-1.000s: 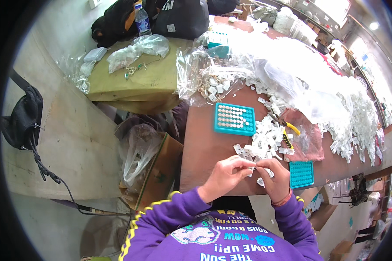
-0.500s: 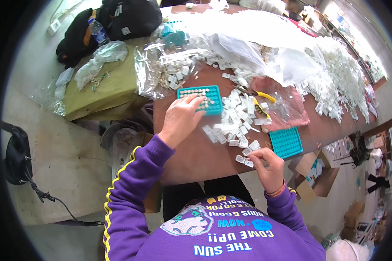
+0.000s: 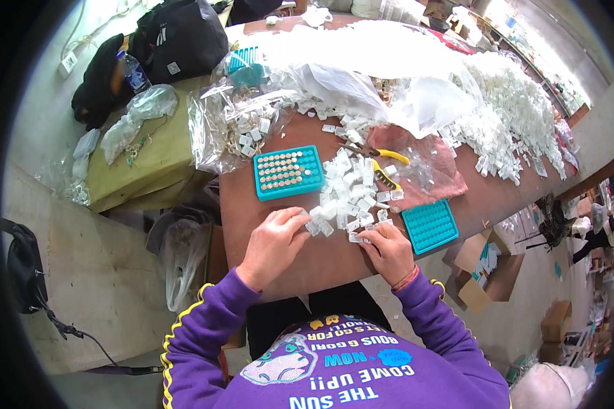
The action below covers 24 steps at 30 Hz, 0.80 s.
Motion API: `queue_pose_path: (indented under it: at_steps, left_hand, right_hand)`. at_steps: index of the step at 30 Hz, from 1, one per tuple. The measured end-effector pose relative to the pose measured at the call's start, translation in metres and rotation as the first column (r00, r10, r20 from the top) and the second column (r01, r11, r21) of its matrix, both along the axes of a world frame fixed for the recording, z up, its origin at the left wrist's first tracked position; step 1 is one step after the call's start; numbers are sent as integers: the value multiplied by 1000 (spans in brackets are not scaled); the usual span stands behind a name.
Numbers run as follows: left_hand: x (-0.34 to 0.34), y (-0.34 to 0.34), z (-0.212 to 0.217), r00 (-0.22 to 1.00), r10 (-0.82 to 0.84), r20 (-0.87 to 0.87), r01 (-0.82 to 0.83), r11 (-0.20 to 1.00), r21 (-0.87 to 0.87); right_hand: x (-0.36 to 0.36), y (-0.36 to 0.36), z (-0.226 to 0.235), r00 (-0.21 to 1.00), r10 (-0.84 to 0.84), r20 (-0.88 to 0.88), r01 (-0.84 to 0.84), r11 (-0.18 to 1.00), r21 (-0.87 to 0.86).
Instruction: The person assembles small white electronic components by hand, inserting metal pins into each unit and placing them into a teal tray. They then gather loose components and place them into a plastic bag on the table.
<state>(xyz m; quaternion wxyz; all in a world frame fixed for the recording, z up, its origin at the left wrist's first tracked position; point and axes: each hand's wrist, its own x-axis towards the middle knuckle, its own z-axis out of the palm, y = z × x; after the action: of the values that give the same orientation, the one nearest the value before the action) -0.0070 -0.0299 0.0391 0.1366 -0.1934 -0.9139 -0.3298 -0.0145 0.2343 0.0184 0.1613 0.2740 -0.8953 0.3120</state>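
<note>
My left hand (image 3: 274, 243) hovers low over the brown tabletop by the left edge of a pile of small clear plastic cases (image 3: 344, 184). Its thumb and fingertips are drawn together; anything between them is too small to make out. At the pile's near edge, my right hand (image 3: 390, 253) pinches a small clear plastic case (image 3: 357, 237) with thumb and fingers. Beyond my left hand stands a teal tray (image 3: 288, 193) with rows of small round metallic pieces (image 3: 280, 170) in its wells; some wells on its right side are bare. A second teal tray (image 3: 430, 226) lies right of my right hand.
Yellow-handled pliers (image 3: 389, 157) and another yellow-handled tool (image 3: 387, 178) lie by a pink cloth (image 3: 426, 160). Clear bags and a large heap of white pieces (image 3: 512, 116) cover the far table. An open cardboard box (image 3: 488, 269) stands below the right edge.
My left hand has left the tray of round pieces and come nearer, to the pile's edge. My right hand has shifted slightly left, closer to it. The whole view has shifted a little.
</note>
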Motion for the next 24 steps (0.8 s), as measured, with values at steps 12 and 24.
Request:
queue_pose_path:
  at_steps: [12,24]
  left_hand:
    - [-17,-47,14,952,186,-243,-172,982,77]
    - [-105,-129,-15,649,706,-282,-756,640,-136]
  right_hand:
    - [1,-2,38,999,38,33,-37,999,-39]
    - [-262,-134,49,885,-48,464,-42,982,183]
